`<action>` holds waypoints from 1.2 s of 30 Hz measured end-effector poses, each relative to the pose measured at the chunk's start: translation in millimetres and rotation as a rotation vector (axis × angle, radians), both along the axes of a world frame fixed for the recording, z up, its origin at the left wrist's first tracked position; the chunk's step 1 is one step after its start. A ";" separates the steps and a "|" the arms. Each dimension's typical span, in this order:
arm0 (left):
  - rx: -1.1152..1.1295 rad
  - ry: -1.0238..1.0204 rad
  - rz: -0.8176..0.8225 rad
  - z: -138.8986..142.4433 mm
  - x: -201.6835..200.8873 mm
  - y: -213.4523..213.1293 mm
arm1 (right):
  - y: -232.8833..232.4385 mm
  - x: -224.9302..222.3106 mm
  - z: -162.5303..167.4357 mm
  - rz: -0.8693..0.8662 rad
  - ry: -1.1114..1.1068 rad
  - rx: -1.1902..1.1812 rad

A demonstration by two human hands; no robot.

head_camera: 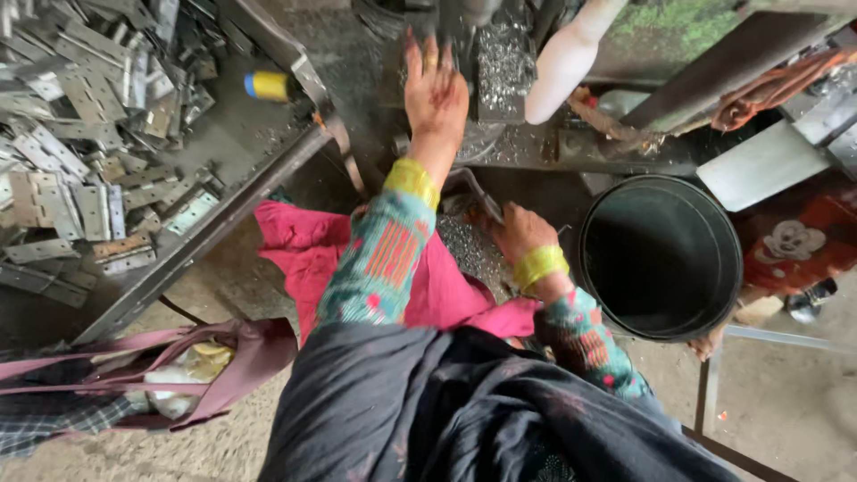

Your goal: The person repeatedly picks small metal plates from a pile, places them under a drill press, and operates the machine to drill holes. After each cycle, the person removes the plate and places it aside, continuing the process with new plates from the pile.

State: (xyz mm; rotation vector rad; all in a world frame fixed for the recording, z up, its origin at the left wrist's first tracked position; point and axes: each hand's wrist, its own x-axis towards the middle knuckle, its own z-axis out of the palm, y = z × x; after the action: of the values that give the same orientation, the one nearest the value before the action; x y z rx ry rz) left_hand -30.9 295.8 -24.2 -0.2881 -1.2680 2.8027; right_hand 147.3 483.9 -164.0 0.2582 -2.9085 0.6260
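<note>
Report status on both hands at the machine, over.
Left hand open, reaching flat up to the grey metal machine bed. Right hand closed on a thin bent metal lever. Round black bucket close beside the right hand.

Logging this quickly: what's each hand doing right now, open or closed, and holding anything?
Left hand: open, fingers spread, reaching up against the machine; holds nothing.
Right hand: closed around a thin metal lever above the metal shavings.

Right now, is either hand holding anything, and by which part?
The right hand grips a metal lever at its lower end. The left hand rests flat on the machine, holding nothing visible.
</note>
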 end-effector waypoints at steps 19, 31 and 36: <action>2.370 0.090 -0.155 -19.2 -41.9 9.3 | -15.2 19.8 -20.6 -0.148 -0.288 -0.098; 2.629 0.354 -0.169 -14.4 169.4 -192.6 | -39.9 8.0 99.7 -0.182 -0.008 0.245; 2.180 0.800 -0.060 -35.4 190.2 -346.9 | -33.1 -29.6 157.0 0.017 0.328 0.068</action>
State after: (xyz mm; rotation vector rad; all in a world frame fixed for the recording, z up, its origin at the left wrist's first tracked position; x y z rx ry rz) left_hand 159.3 -51.1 -59.6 0.7164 -2.5528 0.0996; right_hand 117.7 450.8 -7.0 0.3581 -2.6160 0.4401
